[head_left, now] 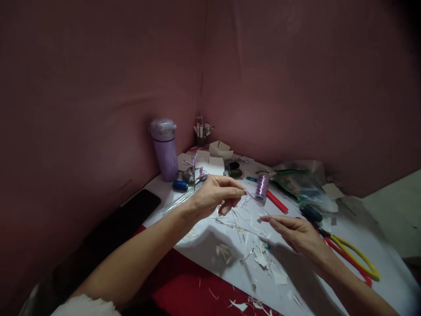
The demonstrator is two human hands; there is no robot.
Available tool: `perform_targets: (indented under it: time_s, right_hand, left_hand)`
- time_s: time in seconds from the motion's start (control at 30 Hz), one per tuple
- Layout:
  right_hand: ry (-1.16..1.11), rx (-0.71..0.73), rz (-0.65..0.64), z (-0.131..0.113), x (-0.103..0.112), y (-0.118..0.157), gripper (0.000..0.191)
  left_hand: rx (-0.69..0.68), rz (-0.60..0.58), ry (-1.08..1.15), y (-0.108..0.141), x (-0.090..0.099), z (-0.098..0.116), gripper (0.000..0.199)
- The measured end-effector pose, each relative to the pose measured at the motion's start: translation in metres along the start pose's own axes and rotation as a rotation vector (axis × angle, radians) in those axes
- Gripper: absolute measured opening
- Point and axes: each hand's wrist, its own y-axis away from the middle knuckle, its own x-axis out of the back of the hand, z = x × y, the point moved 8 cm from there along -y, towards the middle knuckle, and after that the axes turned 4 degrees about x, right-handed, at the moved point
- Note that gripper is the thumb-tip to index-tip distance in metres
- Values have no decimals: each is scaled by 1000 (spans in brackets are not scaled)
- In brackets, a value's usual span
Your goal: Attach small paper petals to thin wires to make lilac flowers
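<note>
My left hand [222, 195] is closed in a pinch above the middle of the table. A thin purple thread-wrapped strand [252, 198] sticks out from its fingertips, slanting down to the right. To the right and lower, my right hand [292, 230] has thumb and fingers pressed together close to the strand's far end. What lies in that pinch is too small to make out. Just behind the strand stands a spool of shiny purple thread [262, 188]. Beneath both hands, white paper scraps [261, 259] and thin trimmings are scattered over the white sheet.
At the left are a purple tumbler [165, 153], a blue thread spool [180, 185], a bundle of wires [184, 197] and a dark phone [144, 204]. Scissors with red and yellow handles [357, 256], a red strip [277, 201] and a clear zip bag [305, 184] lie at the right.
</note>
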Motion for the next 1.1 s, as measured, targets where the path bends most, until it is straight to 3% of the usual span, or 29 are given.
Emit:
perform_targets:
  time_s: [0.07, 0.2, 0.27, 0.37, 0.47, 0.53, 0.63, 0.73, 0.87, 0.97, 1.1]
  right_hand:
    - [25, -26, 73, 1, 16, 0, 44]
    - [108, 41, 264, -18, 57, 3, 40]
    - [163, 82, 264, -28, 65, 3, 34]
    - [191, 52, 200, -28, 65, 3, 33]
    - [167, -6, 135, -21, 59, 4, 37]
    - [162, -18, 137, -18, 60, 5, 37]
    - [166, 50, 204, -21, 68, 0, 32]
    - [164, 95, 246, -20, 71, -11, 30]
    - [197, 164, 246, -15, 56, -27, 29]
    - [213, 236, 254, -17, 43, -34, 29]
    - [218, 297, 454, -36, 57, -38, 23]
  left_hand:
    - [-94, 58, -218, 2, 3, 7, 9]
    - [-433, 142, -850, 11, -6, 29, 17]
    - [-539, 192, -1029, 14, -8, 35, 21]
    - [-597, 292, -1117, 16, -3, 42, 24]
    - [-582, 372, -1038, 18, 7, 48, 21]
    - [-456, 345, -802, 14, 18, 44, 16]
    - [-132, 131, -316, 5, 18, 20, 10]
    - [32, -87, -49, 6, -1, 6, 11]
    - [82, -234, 62, 11, -23, 0, 12]
    - [98, -267, 87, 14, -33, -3, 13]
    - [91, -237, -36, 15, -37, -8, 10]
